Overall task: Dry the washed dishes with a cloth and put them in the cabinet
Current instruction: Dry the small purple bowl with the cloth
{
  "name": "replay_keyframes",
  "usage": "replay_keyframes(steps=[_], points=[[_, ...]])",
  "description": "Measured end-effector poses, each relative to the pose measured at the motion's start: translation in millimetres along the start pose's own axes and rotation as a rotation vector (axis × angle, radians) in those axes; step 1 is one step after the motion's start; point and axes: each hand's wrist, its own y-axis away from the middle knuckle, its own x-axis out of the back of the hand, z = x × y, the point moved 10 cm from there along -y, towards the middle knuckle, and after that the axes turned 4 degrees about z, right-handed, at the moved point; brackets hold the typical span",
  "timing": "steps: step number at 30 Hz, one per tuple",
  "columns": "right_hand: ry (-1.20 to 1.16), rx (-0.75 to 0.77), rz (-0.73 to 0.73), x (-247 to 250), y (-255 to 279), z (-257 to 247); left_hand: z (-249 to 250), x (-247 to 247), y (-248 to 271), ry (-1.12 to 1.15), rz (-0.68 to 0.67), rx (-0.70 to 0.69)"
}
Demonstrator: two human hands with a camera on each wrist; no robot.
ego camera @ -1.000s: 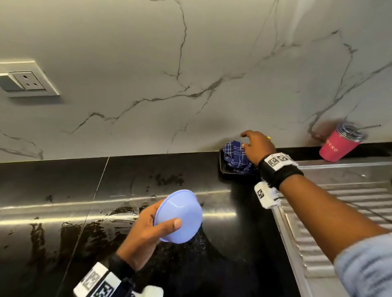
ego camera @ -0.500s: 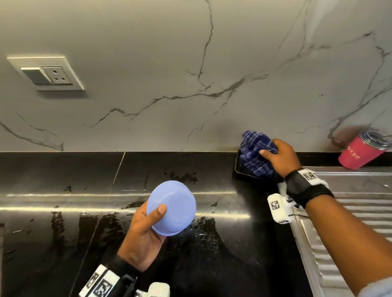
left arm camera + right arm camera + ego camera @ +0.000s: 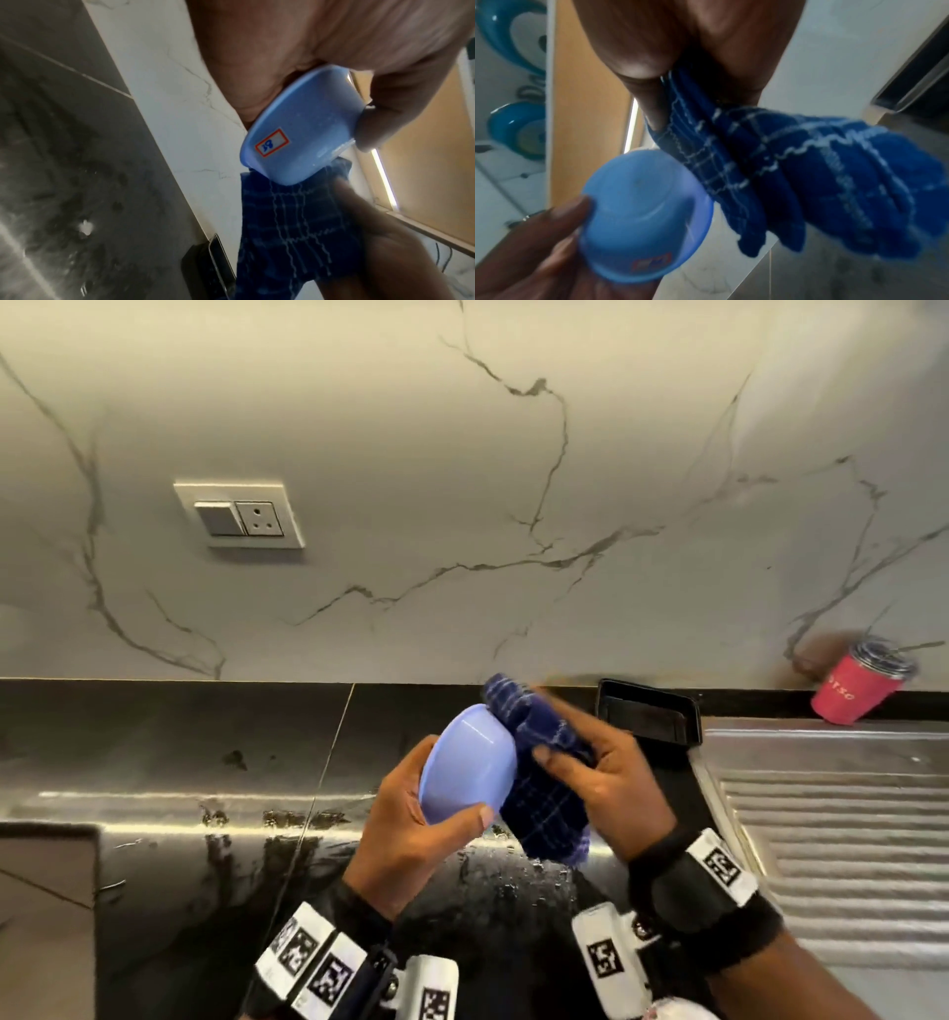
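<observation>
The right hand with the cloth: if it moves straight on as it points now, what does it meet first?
Most likely the blue bowl in the left hand; the right hand already has the cloth at its rim.

The bowl looks like smooth, glossy light-blue plastic, with a paper sticker on its side. The cloth at its 3 o'clock is soft woven fabric, matt, dark blue with pale checks. The countertop is polished black stone, shiny and wet. The wall is smooth veined marble. At 3 o'clock, the draining board is ribbed brushed metal.
</observation>
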Motion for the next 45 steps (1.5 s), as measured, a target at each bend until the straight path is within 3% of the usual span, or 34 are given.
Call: replay_keyframes(steps=[2,5,8,10,11,12,13,15,18,20,22,26,28,30,34,35,37,42,44,45], points=[[-0.047,0.014,-0.102,-29.0,2.3,-8.2,13.8,1.2,5.9,-0.038,-0.023,-0.017],[-0.020,0.100,-0.144,-54.4,5.8,-27.6,23.0,12.4,6.0,-0.097,-0.067,-0.047],[0.349,0.393,-0.222,-89.1,21.5,-59.0,43.4,17.6,5.5,-0.158,-0.073,-0.156],[0.662,0.651,-0.282,-117.5,42.0,-74.7,34.9,11.3,8.1,-0.239,-0.102,-0.150],[0.757,0.747,-0.309,-127.1,50.5,-79.3,35.1,11.5,11.7,-0.265,-0.044,0.028],[0.814,0.806,-0.330,-132.0,54.2,-82.7,46.1,17.7,14.7,-0.342,0.040,-0.006],[0.824,0.828,-0.331,-132.7,52.4,-85.1,50.6,16.7,18.0,-0.241,-0.036,-0.120],[0.664,0.681,-0.292,-121.5,31.4,-80.3,54.4,33.4,10.7,-0.172,-0.083,-0.200],[0.138,0.152,-0.125,-89.2,-3.5,-47.9,50.5,48.6,12.4,-0.077,-0.088,-0.148],[0.042,0.073,-0.088,-88.3,-1.4,-42.0,57.9,42.3,15.9,-0.048,-0.122,-0.158],[0.092,0.177,-0.099,-97.8,8.8,-55.9,60.0,40.1,15.0,-0.052,-0.140,-0.168],[0.598,0.683,-0.249,-139.9,42.5,-102.3,72.3,46.1,11.6,-0.021,-0.145,-0.270],[0.698,0.783,-0.308,-147.5,50.6,-109.9,75.0,47.0,13.4,0.000,-0.139,-0.298],[0.654,0.723,-0.264,-138.7,41.5,-105.0,74.0,45.9,14.3,-0.006,-0.131,-0.284],[-0.004,0.140,-0.059,-97.1,3.2,-63.5,62.7,47.0,15.7,0.086,-0.093,-0.181],[-0.057,0.088,-0.034,-94.9,3.0,-59.7,61.6,46.1,15.3,0.093,-0.098,-0.166],[0.016,0.170,-0.042,-99.2,12.0,-68.3,60.8,44.3,13.4,0.075,-0.110,-0.159],[0.645,0.750,-0.257,-146.9,54.8,-112.7,70.7,42.7,14.2,0.112,-0.115,-0.220],[0.580,0.746,-0.293,-141.6,51.6,-110.0,69.7,42.3,16.2,0.078,-0.107,-0.222],[0.474,0.669,-0.274,-132.8,43.8,-103.6,66.5,41.8,17.2,0.066,-0.101,-0.205]])
